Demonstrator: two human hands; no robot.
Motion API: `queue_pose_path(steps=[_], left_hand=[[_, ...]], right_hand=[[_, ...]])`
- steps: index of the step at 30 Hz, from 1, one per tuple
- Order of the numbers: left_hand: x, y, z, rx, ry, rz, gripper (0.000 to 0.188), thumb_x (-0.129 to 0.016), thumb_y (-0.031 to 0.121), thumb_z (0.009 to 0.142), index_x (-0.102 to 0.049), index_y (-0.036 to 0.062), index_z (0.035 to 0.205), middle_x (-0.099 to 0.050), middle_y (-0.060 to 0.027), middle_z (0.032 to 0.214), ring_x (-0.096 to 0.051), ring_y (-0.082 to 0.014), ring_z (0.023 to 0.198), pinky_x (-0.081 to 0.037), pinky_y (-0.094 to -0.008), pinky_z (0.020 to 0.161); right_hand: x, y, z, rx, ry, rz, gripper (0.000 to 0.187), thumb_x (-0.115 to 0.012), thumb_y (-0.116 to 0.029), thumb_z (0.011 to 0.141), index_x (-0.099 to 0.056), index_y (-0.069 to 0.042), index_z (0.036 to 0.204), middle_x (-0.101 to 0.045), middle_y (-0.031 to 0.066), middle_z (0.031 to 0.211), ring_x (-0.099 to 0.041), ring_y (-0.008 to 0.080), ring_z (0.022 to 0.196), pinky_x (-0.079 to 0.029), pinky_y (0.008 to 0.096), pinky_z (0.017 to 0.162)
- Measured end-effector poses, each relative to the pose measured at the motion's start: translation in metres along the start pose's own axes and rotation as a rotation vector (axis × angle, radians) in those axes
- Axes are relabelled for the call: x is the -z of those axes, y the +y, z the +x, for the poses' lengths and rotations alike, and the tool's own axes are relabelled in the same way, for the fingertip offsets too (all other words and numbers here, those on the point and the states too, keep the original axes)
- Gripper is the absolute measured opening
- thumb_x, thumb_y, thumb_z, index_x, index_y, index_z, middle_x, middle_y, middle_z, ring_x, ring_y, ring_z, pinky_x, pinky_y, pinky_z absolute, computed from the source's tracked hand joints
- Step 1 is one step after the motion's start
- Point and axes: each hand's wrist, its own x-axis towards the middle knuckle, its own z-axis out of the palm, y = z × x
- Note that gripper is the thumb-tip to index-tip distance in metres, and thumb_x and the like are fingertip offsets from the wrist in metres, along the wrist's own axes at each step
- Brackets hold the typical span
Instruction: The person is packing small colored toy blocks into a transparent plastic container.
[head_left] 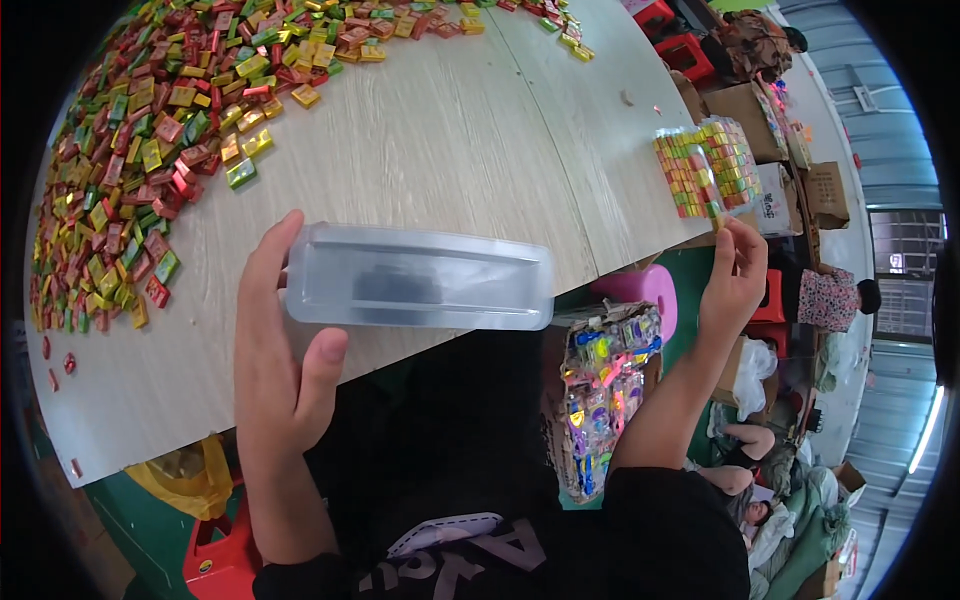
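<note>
A clear, long plastic box (500, 285) is tilted over the near edge of the table in front of me. My left hand (275, 370) is curved about its left end, fingers at the far corner and thumb at the near side. Out to the right, my right hand (735, 275) has thumb and forefinger pinched on a small yellow end; its exact kind is too small to tell. Just beyond those fingers lies a clear pack (735, 165) with neat rows of small red, yellow and green wrapped pieces. A shiny narrow strip crosses the pack's middle.
Loose foil-wrapped pieces (170, 130) are heaped across the table's (420, 160) far left. A carton of colourful packaged trinkets (605, 390) stands by my right side, near a pink stool (650, 295). A red stool (220, 550) is at lower left. Other people sit farther right among cardboard boxes.
</note>
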Motion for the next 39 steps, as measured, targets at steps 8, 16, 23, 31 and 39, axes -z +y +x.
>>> queue_pose_path(steps=[8,16,23,31,39], left_hand=[[-0.003,0.001,-0.001,0.016,-0.001,-0.023,0.07,-0.06,0.031,0.098,-0.038,-0.0041,0.155,-0.052,-0.0235,0.147,-0.054,-0.0335,0.132,-0.039,-0.0428,0.113],[-0.004,0.001,0.002,0.013,-0.009,-0.005,0.072,-0.061,0.029,0.097,-0.036,-0.0043,0.155,-0.054,-0.0235,0.145,-0.055,-0.033,0.131,-0.038,-0.0431,0.114],[-0.003,-0.003,-0.001,-0.001,0.023,-0.005,0.072,-0.061,0.03,0.096,-0.037,-0.0053,0.154,-0.053,-0.0227,0.145,-0.055,-0.0332,0.131,-0.038,-0.0429,0.114],[-0.003,0.001,0.001,0.044,0.003,-0.063,0.074,-0.062,0.033,0.096,-0.038,-0.0054,0.154,-0.052,-0.0241,0.145,-0.055,-0.0327,0.13,-0.038,-0.0431,0.115],[-0.004,0.0,0.001,0.052,0.006,-0.055,0.073,-0.061,0.035,0.097,-0.038,-0.0044,0.154,-0.053,-0.0216,0.143,-0.053,-0.0301,0.131,-0.039,-0.0411,0.114]], right_hand=[[0.001,0.039,0.021,0.127,0.026,-0.357,0.022,-0.072,-0.022,0.099,-0.068,-0.001,0.106,-0.068,0.01,0.093,-0.064,0.022,0.083,-0.051,0.0358,0.076],[-0.012,0.051,0.02,0.196,0.048,-0.636,0.025,-0.071,-0.028,0.099,-0.07,-0.004,0.102,-0.067,0.0083,0.097,-0.064,0.0277,0.089,-0.051,0.0415,0.08],[-0.023,0.042,0.024,0.166,-0.026,-0.643,0.026,-0.069,-0.031,0.099,-0.072,-0.008,0.111,-0.067,0.01,0.108,-0.062,0.0311,0.104,-0.05,0.0445,0.09],[-0.025,0.051,0.017,0.288,0.01,-0.66,0.033,-0.068,-0.027,0.098,-0.067,-0.009,0.125,-0.061,0.011,0.12,-0.057,0.0314,0.115,-0.046,0.0455,0.099],[-0.007,0.067,0.008,0.142,-0.014,-0.435,0.033,-0.069,-0.02,0.095,-0.063,-0.004,0.124,-0.06,0.0127,0.112,-0.058,0.0294,0.106,-0.047,0.0442,0.095]])
